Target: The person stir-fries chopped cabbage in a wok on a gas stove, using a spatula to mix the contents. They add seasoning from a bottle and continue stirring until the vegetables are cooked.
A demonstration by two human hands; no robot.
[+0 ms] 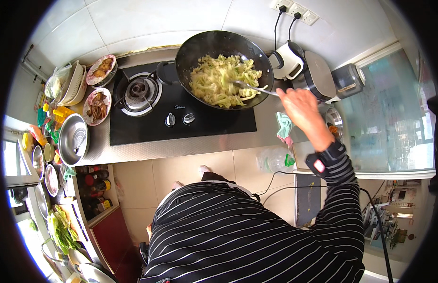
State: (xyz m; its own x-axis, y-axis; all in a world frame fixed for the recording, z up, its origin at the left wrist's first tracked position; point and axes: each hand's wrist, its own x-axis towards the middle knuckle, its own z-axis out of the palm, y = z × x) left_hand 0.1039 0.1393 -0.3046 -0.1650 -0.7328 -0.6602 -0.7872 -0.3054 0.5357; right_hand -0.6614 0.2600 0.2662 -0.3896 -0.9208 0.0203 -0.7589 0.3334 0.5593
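My right hand is closed around the handle of a metal spatula, whose head is down among the food and hidden by it. Chopped pale green vegetables, cauliflower by their look, fill the bottom of a large black wok on the right side of the gas stove. Some pieces look blurred around the spatula. Of my left hand, only a sliver shows beside my striped top at the lower left; its fingers are hidden.
Left of the bare burner stand two plates of cooked food and a steel bowl. A cloth lies right of the stove, near a white appliance. A plastic bottle is on the floor; a cable crosses below my right arm.
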